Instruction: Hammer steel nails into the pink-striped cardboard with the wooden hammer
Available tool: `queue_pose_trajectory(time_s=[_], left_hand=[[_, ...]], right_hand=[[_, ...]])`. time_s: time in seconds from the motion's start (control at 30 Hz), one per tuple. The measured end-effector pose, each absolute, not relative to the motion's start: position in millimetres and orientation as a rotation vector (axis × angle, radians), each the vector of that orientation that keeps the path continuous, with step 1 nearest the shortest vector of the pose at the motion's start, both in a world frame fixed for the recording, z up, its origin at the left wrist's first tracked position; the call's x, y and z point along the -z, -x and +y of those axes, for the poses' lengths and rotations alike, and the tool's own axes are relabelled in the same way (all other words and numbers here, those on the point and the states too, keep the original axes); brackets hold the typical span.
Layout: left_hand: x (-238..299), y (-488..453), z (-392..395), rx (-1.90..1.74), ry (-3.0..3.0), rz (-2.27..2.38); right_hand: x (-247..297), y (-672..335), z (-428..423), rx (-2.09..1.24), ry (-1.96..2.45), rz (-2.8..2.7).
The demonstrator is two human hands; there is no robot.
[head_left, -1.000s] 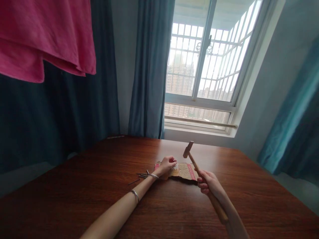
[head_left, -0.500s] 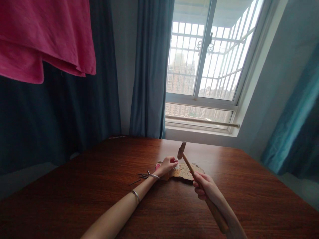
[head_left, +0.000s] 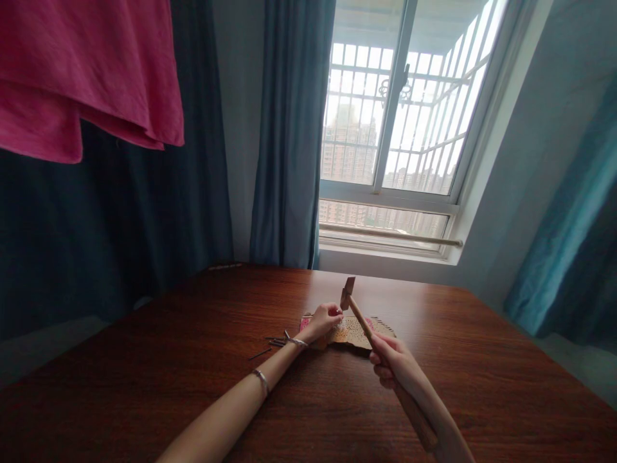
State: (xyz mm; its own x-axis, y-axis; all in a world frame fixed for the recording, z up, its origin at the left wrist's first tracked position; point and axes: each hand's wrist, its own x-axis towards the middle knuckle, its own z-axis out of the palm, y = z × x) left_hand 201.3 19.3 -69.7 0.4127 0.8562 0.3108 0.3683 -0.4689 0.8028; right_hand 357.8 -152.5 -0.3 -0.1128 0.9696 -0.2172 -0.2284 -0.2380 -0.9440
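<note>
My right hand is wrapped round the wooden handle of a hammer. The hammer's head is raised just above the fingertips of my left hand. Those fingers are closed in a pinch over a tan sheet pierced with many small holes; whatever is between them is too small and covered to make out. The sheet lies flat on the table, with a pink patterned part at its left end and a slitted edge at its right. Several thin dark rods lie beside my left wrist.
The brown wooden table reaches back to the wall below a barred window. Blue curtains hang behind it, and a pink cloth hangs at the upper left.
The hammer's head has moved slightly left and closer to my left fingertips, and my right hand has shifted a little left with it. My left hand stays nearly in place.
</note>
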Motion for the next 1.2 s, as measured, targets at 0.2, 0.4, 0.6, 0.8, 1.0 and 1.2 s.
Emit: queue_pose_trajectory(time_s=[0.2,0.4,0.6,0.8,1.0,1.2], left_hand=[[69.0,-201.3,19.6,-0.931,-2.036,1.060],[73.4,-202.0,22.2,-0.941,-2.072,1.053],[73.1,-201.4,22.4,-0.947,-2.080,1.053],[73.6,-201.0,22.9,-0.965,-2.076,1.009],[73.7,-202.2,22.7,-0.959,-2.060,1.022],[73.4,-201.6,22.9,-0.959,-2.074,1.028]], right_hand=[[-1.2,-356.3,-152.8,-1.518,1.167,-0.977],[3.7,-357.4,-150.3,-1.524,1.172,-0.997],[3.7,-357.6,-150.0,-1.524,1.170,-0.981],[3.8,-357.1,-150.3,-1.524,1.162,-0.960],[2.3,-356.5,-150.2,-1.513,1.173,-0.994],[4.4,-358.3,-149.2,-1.513,1.176,-1.003]])
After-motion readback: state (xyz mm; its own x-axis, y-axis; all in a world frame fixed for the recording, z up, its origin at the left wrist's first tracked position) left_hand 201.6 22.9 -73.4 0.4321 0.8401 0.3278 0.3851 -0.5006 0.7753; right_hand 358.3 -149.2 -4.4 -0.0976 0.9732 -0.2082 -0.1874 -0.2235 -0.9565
